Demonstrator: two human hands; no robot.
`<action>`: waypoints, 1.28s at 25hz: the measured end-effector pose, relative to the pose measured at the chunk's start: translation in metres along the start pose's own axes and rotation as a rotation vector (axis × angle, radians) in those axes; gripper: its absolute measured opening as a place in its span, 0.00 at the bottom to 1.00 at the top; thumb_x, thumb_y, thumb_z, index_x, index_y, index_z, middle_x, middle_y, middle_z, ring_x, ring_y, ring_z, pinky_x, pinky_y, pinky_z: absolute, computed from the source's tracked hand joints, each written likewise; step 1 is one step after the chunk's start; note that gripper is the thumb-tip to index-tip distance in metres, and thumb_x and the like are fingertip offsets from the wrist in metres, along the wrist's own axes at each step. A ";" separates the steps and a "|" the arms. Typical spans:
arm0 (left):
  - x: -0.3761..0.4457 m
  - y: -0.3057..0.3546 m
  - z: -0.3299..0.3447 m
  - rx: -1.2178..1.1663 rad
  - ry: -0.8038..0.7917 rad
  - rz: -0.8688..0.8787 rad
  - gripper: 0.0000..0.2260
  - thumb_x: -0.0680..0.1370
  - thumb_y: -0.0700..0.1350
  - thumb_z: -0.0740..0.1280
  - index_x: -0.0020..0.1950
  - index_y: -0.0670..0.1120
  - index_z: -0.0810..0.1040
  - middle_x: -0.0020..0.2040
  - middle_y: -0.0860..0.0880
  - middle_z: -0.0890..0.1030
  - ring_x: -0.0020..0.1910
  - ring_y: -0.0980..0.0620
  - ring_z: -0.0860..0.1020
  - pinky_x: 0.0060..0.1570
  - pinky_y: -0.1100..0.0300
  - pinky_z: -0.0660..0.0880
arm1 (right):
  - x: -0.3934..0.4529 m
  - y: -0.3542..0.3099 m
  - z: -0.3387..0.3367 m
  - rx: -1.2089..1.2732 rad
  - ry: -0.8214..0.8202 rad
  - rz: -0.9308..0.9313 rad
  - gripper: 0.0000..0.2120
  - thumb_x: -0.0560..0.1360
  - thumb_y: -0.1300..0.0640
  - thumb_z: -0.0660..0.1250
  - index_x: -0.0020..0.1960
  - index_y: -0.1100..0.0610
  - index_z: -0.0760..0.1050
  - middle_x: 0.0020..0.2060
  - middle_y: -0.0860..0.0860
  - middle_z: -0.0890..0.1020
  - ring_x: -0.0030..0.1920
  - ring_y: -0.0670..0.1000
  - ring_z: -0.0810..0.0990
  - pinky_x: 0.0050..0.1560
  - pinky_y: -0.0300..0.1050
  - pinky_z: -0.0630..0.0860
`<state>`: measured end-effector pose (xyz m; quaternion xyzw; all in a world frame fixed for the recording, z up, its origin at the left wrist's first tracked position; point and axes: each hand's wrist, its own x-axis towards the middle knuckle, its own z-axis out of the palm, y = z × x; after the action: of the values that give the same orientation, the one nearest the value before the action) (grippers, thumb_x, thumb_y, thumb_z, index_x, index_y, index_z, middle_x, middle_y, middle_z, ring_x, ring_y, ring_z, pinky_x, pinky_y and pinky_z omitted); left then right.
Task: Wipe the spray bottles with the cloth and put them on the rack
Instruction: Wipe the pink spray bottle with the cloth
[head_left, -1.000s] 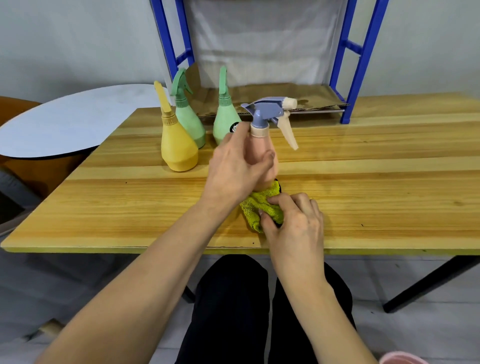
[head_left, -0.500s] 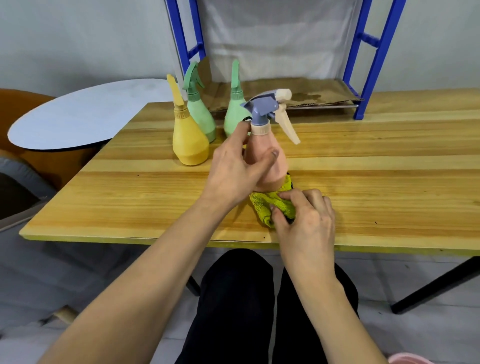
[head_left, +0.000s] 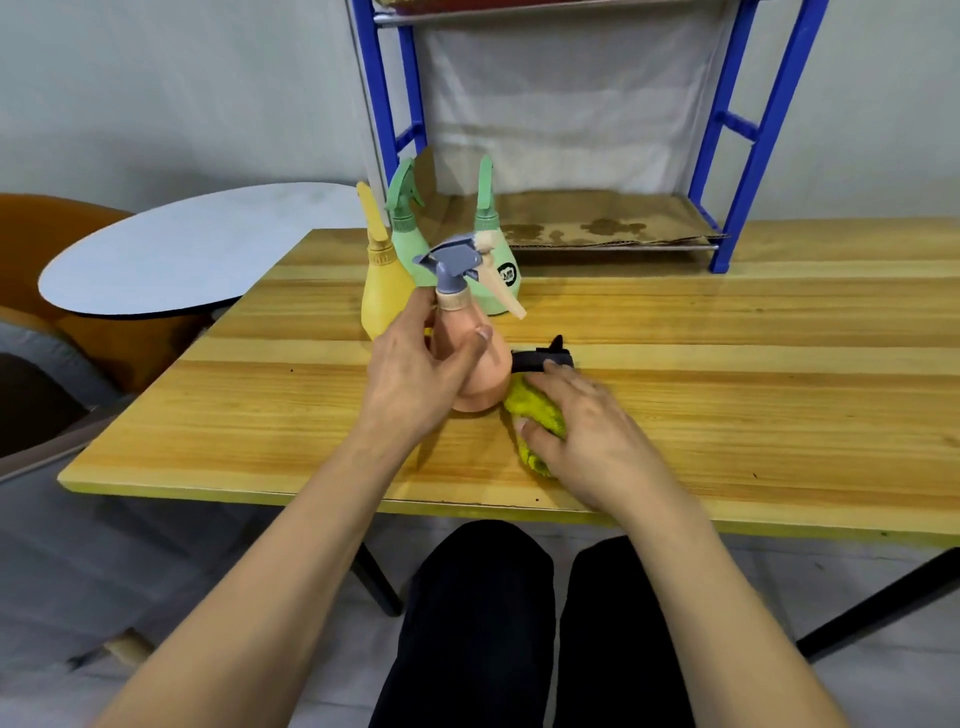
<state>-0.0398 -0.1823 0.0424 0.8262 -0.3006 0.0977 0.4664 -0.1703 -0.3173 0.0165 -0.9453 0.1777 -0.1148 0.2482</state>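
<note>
A left hand (head_left: 415, 371) grasps a pink spray bottle (head_left: 475, 358) upright on the wooden bench (head_left: 727, 395); the right hand (head_left: 587, 431) clutches a yellow-green cloth (head_left: 535, 410) against its base.

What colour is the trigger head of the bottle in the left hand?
Grey-blue trigger head with a cream lever, seen in the head view.

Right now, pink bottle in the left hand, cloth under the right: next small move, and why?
Probably drag the cloth up the pink bottle. The left hand grips the bottle upright on the table; the right hand holds the cloth against its base.
</note>
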 end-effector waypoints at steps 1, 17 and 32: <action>-0.001 -0.003 0.000 -0.004 -0.003 0.000 0.17 0.77 0.54 0.73 0.62 0.50 0.74 0.49 0.52 0.82 0.47 0.50 0.79 0.43 0.56 0.77 | 0.002 0.002 0.009 0.046 0.030 0.022 0.26 0.80 0.47 0.65 0.77 0.48 0.67 0.77 0.47 0.66 0.77 0.51 0.62 0.75 0.45 0.57; -0.014 -0.008 0.010 -0.067 -0.021 0.106 0.22 0.78 0.58 0.72 0.70 0.52 0.76 0.56 0.56 0.83 0.53 0.55 0.81 0.54 0.53 0.79 | 0.029 -0.019 0.013 0.580 0.405 -0.003 0.17 0.82 0.59 0.62 0.69 0.49 0.76 0.63 0.46 0.80 0.63 0.45 0.77 0.66 0.37 0.70; -0.016 -0.007 0.016 -0.046 0.033 0.029 0.27 0.75 0.62 0.72 0.71 0.54 0.75 0.57 0.55 0.82 0.53 0.56 0.80 0.50 0.59 0.79 | 0.004 -0.008 -0.013 0.119 0.330 0.060 0.20 0.82 0.57 0.62 0.73 0.49 0.72 0.63 0.53 0.78 0.62 0.57 0.75 0.61 0.46 0.70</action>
<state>-0.0501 -0.1866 0.0217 0.8091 -0.3067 0.1113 0.4887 -0.1689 -0.3177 0.0326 -0.8916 0.2370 -0.2714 0.2742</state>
